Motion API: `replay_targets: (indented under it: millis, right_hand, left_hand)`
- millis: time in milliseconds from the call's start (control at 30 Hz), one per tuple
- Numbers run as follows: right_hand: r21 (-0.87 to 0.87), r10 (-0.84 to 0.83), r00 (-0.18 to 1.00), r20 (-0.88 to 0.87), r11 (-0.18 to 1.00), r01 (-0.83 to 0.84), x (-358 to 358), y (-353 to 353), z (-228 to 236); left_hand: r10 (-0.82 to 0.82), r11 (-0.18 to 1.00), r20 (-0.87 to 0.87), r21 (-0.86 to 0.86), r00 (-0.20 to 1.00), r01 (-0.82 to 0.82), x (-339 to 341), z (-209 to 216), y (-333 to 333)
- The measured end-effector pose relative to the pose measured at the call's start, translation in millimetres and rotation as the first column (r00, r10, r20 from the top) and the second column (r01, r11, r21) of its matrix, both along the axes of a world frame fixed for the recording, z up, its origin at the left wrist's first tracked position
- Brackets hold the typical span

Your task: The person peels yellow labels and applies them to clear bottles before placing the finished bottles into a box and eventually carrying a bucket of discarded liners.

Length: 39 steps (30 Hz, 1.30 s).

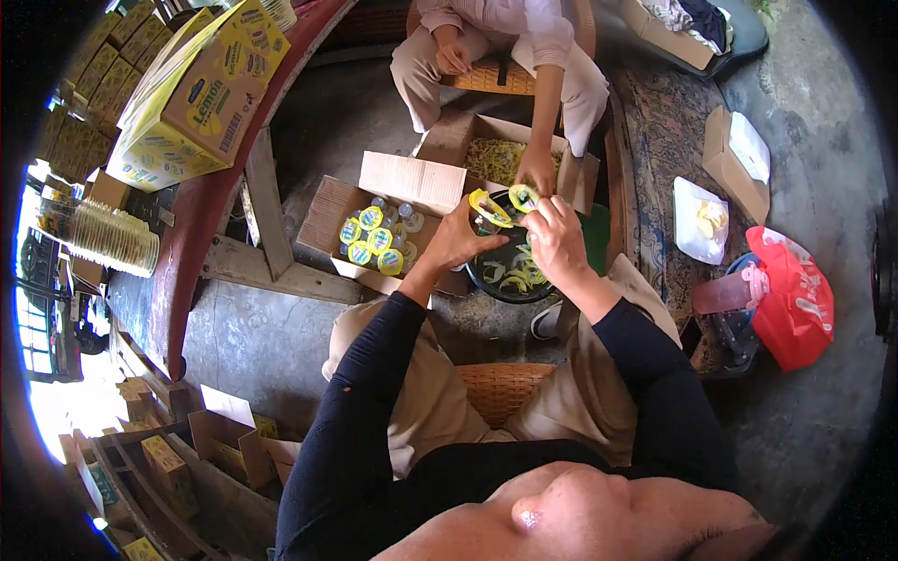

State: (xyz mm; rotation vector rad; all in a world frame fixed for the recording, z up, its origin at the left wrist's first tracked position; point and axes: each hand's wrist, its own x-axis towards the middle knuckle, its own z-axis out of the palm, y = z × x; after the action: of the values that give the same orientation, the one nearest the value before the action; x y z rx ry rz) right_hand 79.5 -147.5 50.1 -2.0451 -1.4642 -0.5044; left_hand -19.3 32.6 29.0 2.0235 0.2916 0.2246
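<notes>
Left hand [458,238] pinches a yellow-lidded cup [489,208] and right hand [554,236] pinches another lid [524,196], both over the black bucket [486,273] of peeled lids on the floor. The cardboard box [327,210] beside it holds only a handful of sealed cups [369,238], so I judge the job well underway.

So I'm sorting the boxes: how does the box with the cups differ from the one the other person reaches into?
The cup box holds small cups with yellow lids, standing in rows; the far box holds loose yellowish strips. The cup box sits left of the black bowl, the far box behind it. Both are open brown cardboard.
</notes>
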Motion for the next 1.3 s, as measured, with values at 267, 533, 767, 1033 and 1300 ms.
replay_targets:
  millis: [267, 533, 767, 1033, 1300]
  right_hand:
    - [0.008, -0.007, 0.999, -0.034, 1.000, 0.007, -0.6, 6.4, -10.6]
    - [0.031, -0.067, 0.979, -0.194, 0.997, 0.074, 8.2, -1.4, -9.4]
    - [0.017, -0.014, 1.000, 0.020, 1.000, 0.013, 2.6, 2.6, -3.7]
    - [0.043, -0.028, 0.978, -0.205, 0.998, 0.038, 7.6, 2.3, -9.0]
    - [0.013, -0.061, 0.991, -0.116, 0.998, 0.063, 9.0, -2.5, -6.3]
  left_hand:
    - [-0.124, 0.875, -0.016, -0.474, 0.992, 0.101, 2.3, -15.3, 1.8]
    - [-0.021, 1.000, 0.040, -0.010, 0.999, 0.022, 6.0, -17.6, 7.5]
    - [-0.058, 0.912, -0.081, -0.409, 0.995, 0.019, 1.3, -10.4, 4.9]
    - [-0.089, 0.928, -0.005, -0.364, 0.996, 0.081, 6.0, -15.9, -2.7]
    - [-0.031, 0.995, 0.111, -0.092, 0.993, 0.042, 8.5, -23.5, 0.6]
